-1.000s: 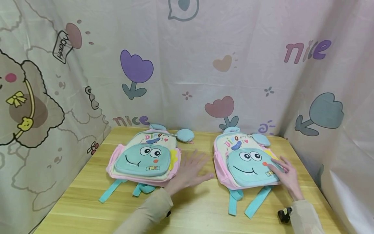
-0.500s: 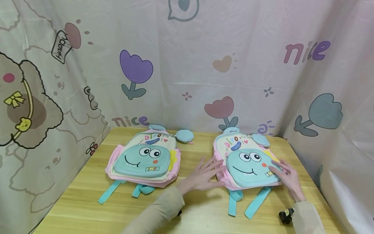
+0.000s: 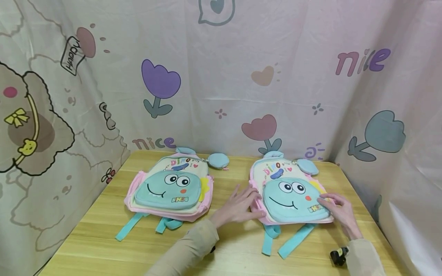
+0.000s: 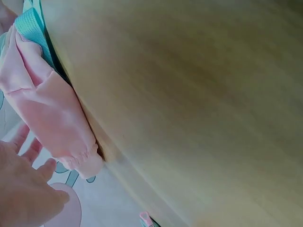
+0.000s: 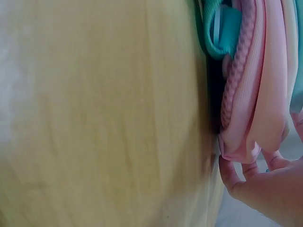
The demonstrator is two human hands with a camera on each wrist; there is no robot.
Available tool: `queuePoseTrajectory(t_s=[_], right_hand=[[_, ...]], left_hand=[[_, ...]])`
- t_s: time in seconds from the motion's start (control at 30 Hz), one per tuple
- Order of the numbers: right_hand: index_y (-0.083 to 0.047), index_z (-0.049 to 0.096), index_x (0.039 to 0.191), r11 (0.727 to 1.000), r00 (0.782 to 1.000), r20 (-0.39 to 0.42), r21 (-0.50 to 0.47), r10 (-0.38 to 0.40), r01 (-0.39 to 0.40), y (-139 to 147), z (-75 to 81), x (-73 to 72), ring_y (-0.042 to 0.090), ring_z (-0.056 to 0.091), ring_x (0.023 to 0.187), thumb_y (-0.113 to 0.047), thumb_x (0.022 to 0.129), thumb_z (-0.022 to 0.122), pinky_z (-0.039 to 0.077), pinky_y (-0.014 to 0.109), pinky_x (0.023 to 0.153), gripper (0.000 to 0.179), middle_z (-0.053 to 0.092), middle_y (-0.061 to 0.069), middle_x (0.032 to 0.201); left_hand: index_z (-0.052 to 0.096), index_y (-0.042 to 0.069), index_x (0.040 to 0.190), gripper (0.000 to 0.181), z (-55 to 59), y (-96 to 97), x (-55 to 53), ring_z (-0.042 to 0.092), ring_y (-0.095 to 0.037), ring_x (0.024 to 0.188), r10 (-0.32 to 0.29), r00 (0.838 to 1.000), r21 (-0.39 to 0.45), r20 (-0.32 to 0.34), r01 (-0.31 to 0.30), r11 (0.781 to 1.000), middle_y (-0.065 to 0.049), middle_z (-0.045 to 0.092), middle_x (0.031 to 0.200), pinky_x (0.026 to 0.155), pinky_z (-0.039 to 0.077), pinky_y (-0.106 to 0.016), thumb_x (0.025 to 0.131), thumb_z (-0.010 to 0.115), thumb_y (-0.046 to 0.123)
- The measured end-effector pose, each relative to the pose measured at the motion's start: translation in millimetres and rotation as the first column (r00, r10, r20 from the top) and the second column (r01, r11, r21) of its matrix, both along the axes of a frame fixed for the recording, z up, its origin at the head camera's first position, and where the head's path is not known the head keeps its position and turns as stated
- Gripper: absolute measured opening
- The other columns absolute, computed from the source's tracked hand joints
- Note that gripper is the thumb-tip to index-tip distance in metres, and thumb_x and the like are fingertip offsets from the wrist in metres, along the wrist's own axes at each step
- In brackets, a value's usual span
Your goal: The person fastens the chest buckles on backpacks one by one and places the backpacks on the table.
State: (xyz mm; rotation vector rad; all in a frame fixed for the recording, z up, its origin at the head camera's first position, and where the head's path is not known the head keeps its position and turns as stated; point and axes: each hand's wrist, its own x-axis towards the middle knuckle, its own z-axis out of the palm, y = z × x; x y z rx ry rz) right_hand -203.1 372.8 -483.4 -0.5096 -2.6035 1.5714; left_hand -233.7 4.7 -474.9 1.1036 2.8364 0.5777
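Observation:
Two matching children's backpacks lie face up on the table. The right backpack (image 3: 280, 201) has a mint dinosaur-face pocket, pink sides and turquoise straps. My right hand (image 3: 342, 214) grips its right edge, thumb on the front pocket. In the right wrist view, the fingers (image 5: 230, 177) reach round the pink side, low by the tabletop. On the opposite side, my left hand (image 3: 235, 207) rests against the pink side with spread fingers. The left wrist view has this hand (image 4: 23, 189) beside the pink side pocket (image 4: 52, 109). Untouched on the left is the other backpack (image 3: 165, 191).
Light wood tabletop (image 3: 138, 253) runs under both bags, with a printed curtain (image 3: 214, 76) behind and at the sides. Round blue pouches hang off each bag: the left pouch (image 3: 218, 160) and the right pouch (image 3: 308, 166). Loose straps (image 3: 129, 226) trail towards the front.
My left hand has moved right from between the bags to the right backpack's left side. That backpack has shifted and turned slightly left, straps included. The right hand stays at its edge.

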Motion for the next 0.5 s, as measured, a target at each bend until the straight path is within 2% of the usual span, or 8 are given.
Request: queuePoseTrajectory(t_s=[0.1, 0.17, 0.23, 0.3, 0.4, 0.43, 0.5], right_hand=[[-0.016, 0.073, 0.112, 0.999, 1.0, 0.016, 0.027, -0.026, 0.025, -0.8, 0.1, -0.7, 0.015, 0.046, 0.097, -0.048, 0.088, 0.075, 0.04, 0.031, 0.085, 0.04, 0.052, -0.011, 0.104], [-0.016, 0.072, 0.11, 0.999, 0.999, 0.024, 0.034, -0.037, 0.036, -1.6, -0.1, -1.2, 0.01, 0.047, 0.087, -0.047, 0.087, 0.076, 0.041, 0.026, 0.074, 0.038, 0.052, -0.012, 0.095], [-0.013, 0.069, 0.113, 0.999, 0.999, 0.032, 0.034, -0.041, 0.04, -2.2, -0.9, -1.8, 0.008, 0.048, 0.084, -0.046, 0.087, 0.077, 0.042, 0.024, 0.071, 0.043, 0.053, -0.012, 0.093], [-0.01, 0.065, 0.122, 0.999, 0.998, 0.051, 0.039, -0.038, 0.036, -2.8, -2.0, -2.6, 0.007, 0.048, 0.085, -0.048, 0.087, 0.076, 0.042, 0.022, 0.072, 0.052, 0.055, -0.01, 0.098], [-0.005, 0.05, 0.143, 0.999, 0.995, 0.096, 0.037, -0.009, 0.006, -3.2, -2.8, -3.9, 0.009, 0.049, 0.094, -0.052, 0.089, 0.072, 0.043, 0.019, 0.075, 0.075, 0.055, 0.003, 0.123], [-0.005, 0.043, 0.148, 0.999, 0.994, 0.113, 0.036, 0.005, -0.01, -3.0, -2.6, -4.3, 0.01, 0.049, 0.098, -0.054, 0.09, 0.07, 0.043, 0.018, 0.076, 0.081, 0.051, 0.009, 0.133], [-0.004, 0.031, 0.155, 0.999, 0.989, 0.14, 0.021, 0.044, -0.047, -2.4, -1.3, -5.0, 0.014, 0.049, 0.106, -0.056, 0.091, 0.067, 0.041, 0.016, 0.08, 0.09, 0.039, 0.02, 0.15]], left_hand=[[0.052, 0.021, 0.124, 0.059, 3.1, 0.3, 0.6, 0.042, -0.022, 0.143, 0.038, 0.999, -0.012, 0.012, -0.038, 0.999, 0.003, 0.048, 0.133, 0.126, 0.015, -0.058, 0.094, 0.047, 0.072], [0.052, 0.02, 0.122, 0.062, 4.4, 0.7, 0.7, 0.044, -0.019, 0.137, 0.063, 0.998, -0.025, 0.016, -0.063, 0.998, 0.003, 0.047, 0.127, 0.126, 0.017, -0.056, 0.092, 0.048, 0.074], [0.051, 0.019, 0.12, 0.064, 5.3, 0.9, 1.1, 0.045, -0.018, 0.133, 0.083, 0.996, -0.03, 0.025, -0.082, 0.996, 0.002, 0.047, 0.124, 0.126, 0.02, -0.055, 0.09, 0.05, 0.075], [0.05, 0.018, 0.119, 0.065, 5.3, 0.9, 0.8, 0.046, -0.017, 0.127, 0.094, 0.995, -0.032, 0.037, -0.093, 0.995, 0.003, 0.046, 0.121, 0.124, 0.028, -0.051, 0.089, 0.051, 0.076], [0.049, 0.017, 0.12, 0.066, 4.0, -0.1, -1.1, 0.046, -0.016, 0.113, 0.092, 0.993, -0.015, 0.068, -0.091, 0.996, 0.002, 0.045, 0.118, 0.105, 0.047, -0.036, 0.088, 0.055, 0.075], [0.049, 0.017, 0.12, 0.066, 3.6, -0.9, -2.3, 0.046, -0.015, 0.11, 0.083, 0.993, -0.005, 0.08, -0.083, 0.997, 0.001, 0.044, 0.118, 0.097, 0.049, -0.03, 0.088, 0.057, 0.073], [0.048, 0.016, 0.122, 0.067, 3.2, -3.0, -4.7, 0.044, -0.014, 0.105, 0.061, 0.993, 0.014, 0.105, -0.063, 0.998, 0.0, 0.044, 0.119, 0.081, 0.046, -0.022, 0.088, 0.06, 0.071]])
